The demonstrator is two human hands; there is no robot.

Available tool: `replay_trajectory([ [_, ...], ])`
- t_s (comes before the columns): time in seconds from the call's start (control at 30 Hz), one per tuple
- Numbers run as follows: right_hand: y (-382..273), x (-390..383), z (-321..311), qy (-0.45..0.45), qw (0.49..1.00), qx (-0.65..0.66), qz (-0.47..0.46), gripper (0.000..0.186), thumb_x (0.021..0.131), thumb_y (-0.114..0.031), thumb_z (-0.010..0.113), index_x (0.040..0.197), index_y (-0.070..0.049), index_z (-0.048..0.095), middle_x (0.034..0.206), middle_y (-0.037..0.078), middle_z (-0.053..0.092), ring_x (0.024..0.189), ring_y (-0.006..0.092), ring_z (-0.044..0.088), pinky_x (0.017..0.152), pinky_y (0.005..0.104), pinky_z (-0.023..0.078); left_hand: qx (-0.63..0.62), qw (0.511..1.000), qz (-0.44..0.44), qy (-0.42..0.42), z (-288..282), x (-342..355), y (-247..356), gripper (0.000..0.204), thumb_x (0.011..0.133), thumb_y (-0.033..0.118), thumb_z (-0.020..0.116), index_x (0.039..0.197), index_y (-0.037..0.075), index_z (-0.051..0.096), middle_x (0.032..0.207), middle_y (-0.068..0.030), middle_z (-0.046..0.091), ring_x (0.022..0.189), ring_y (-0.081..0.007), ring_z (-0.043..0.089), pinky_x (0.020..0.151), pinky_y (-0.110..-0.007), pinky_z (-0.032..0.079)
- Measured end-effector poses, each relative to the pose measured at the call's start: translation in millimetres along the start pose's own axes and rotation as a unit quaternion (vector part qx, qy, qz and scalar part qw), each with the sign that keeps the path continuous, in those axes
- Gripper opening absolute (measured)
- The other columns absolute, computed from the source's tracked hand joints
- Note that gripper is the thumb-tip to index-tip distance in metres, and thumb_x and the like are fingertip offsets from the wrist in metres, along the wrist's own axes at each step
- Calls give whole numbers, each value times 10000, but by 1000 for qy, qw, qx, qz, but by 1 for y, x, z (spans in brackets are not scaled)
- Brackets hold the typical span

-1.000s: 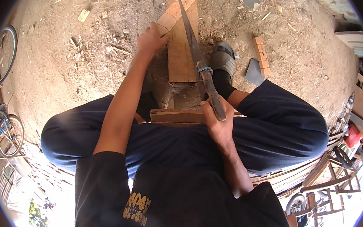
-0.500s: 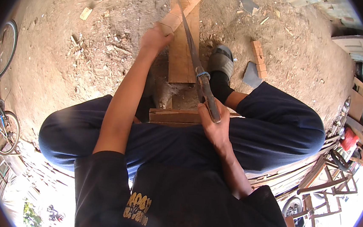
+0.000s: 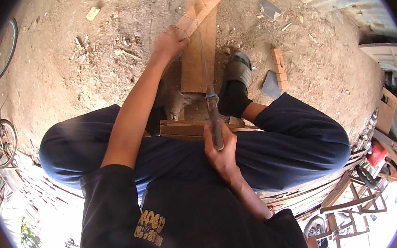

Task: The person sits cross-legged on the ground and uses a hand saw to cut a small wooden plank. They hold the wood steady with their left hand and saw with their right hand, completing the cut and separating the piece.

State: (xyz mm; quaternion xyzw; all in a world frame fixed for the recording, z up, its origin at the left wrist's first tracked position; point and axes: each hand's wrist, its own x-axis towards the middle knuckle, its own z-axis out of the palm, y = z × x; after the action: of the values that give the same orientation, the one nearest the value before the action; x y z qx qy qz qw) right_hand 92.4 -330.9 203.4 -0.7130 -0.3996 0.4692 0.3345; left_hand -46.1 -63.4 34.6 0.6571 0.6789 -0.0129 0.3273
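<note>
My right hand (image 3: 222, 149) is wrapped round the worn handle of a handsaw (image 3: 212, 111), near my lap. A blue tie circles the saw where handle meets blade. The thin blade, seen nearly edge-on, runs away from me to a light wooden strip (image 3: 208, 4) with dark lines marked across it. My left hand (image 3: 170, 43) grips the strip's near end, fingers partly hidden. The strip lies slantwise over a flat wooden board (image 3: 197, 72) on the ground. Whether the saw teeth sit inside a cut is too small to tell.
My sandalled right foot (image 3: 238, 73) stands just right of the board. Beyond it lie a row of small wooden blocks (image 3: 280, 67) and a dark flat piece (image 3: 272, 85). Wood chips litter the dirt floor. Bicycles (image 3: 2, 141) stand at the left, a wooden frame (image 3: 348, 201) at the right.
My right hand has drawn the saw back toward me and slightly left, turning the blade more edge-on. My left hand still holds the strip in much the same place.
</note>
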Motion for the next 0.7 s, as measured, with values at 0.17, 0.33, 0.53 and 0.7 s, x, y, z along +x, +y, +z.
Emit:
replay_trajectory([
  [0.17, -8, -1, 8, -17, 999, -35, -12, 127, 936, -79, 620, 886, 17, 553, 633, 228, 580, 593, 401, 646, 528, 427, 475, -6, 1000, 1, -8, -4, 1, -4, 722, 835, 506, 702, 1272, -27, 487, 1165, -295, 661, 1105, -436, 643, 951, -499, 520],
  [0.33, -1, 15, 14, -8, 998, -66, -21, 114, 928, -78, 618, 908, 19, 561, 650, 246, 587, 647, 449, 644, 547, 446, 483, -10, 1000, 2, -3, 3, 2, -4, 731, 824, 512, 707, 1270, -25, 491, 1160, -295, 663, 1104, -433, 644, 945, -499, 520],
  [0.53, -5, 0, 9, -27, 998, -45, -21, 122, 932, -89, 606, 894, 16, 556, 659, 243, 590, 657, 445, 649, 558, 442, 484, -22, 1000, 9, 5, 7, 8, -13, 711, 815, 514, 710, 1229, -27, 507, 1133, -295, 671, 1084, -439, 648, 921, -501, 525],
  [0.7, 3, 19, 14, -11, 999, -43, -17, 113, 924, -77, 613, 902, 23, 567, 659, 239, 591, 638, 426, 649, 554, 420, 483, -24, 1000, 18, 9, 9, 9, -13, 688, 816, 512, 709, 1192, -30, 515, 1094, -295, 681, 1057, -443, 656, 901, -508, 530],
])
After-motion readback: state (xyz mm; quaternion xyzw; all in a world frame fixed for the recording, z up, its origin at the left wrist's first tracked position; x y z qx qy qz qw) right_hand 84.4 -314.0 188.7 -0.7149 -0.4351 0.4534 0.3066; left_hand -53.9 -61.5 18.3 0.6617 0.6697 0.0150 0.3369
